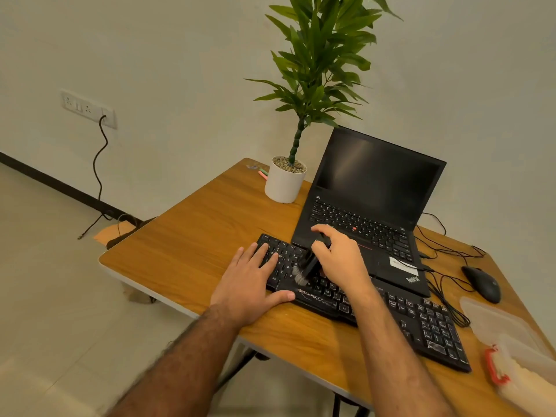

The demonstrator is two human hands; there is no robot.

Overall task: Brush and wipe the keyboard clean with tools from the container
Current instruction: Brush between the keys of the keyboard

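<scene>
Left hand (249,281) flat, fingers straight and spread on the left end of the black keyboard (421,323), right hand (337,254) curled around a small dark brush (305,267) (bristles blurred) touching the keys, clear container (517,350) at the table's (195,236) right edge.

Matt black plastic keyboard (376,305) on smooth wood-grain table (192,245).

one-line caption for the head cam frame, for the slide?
Right hand sweeps a black brush over the external keyboard while the left hand rests flat on its left end.
</scene>
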